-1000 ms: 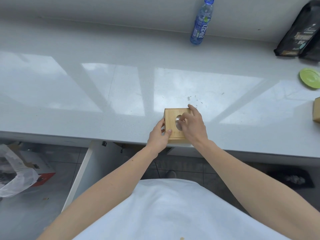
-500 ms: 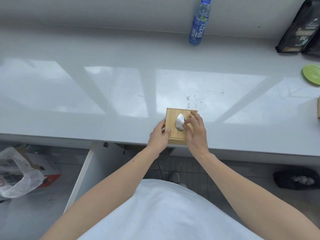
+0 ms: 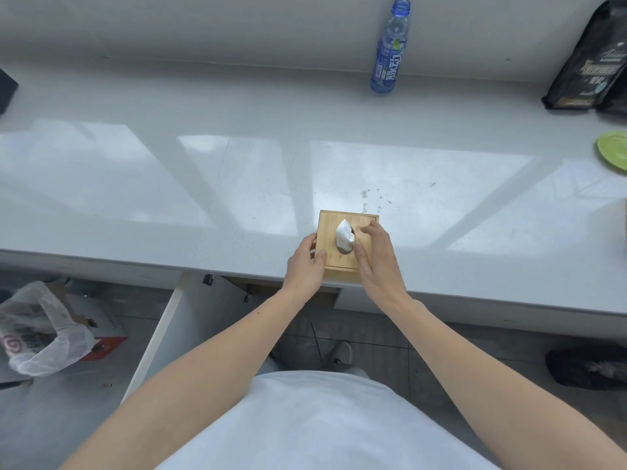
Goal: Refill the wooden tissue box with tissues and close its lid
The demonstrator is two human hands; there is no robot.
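Observation:
A small wooden tissue box (image 3: pixel 330 232) stands near the front edge of the white counter (image 3: pixel 203 184). Its lid is on, and a white tissue (image 3: pixel 344 236) sticks up through the oval hole in the top. My left hand (image 3: pixel 305 266) grips the box's left side, thumb resting on the lid. My right hand (image 3: pixel 376 256) lies over the right part of the lid, thumb and forefinger beside the tissue, touching or just off it.
A blue drink bottle (image 3: pixel 390 52) stands at the back wall. Dark bags (image 3: pixel 590 59) and a green plate (image 3: pixel 614 149) are at the far right. Below the counter, a plastic bag (image 3: pixel 37 330) on the left and a black bag (image 3: pixel 587 366) on the right.
The tissue has come up through the hole and now stands taller. My right fingers have drawn back from the hole to the tissue's right side. My left hand has stayed on the box.

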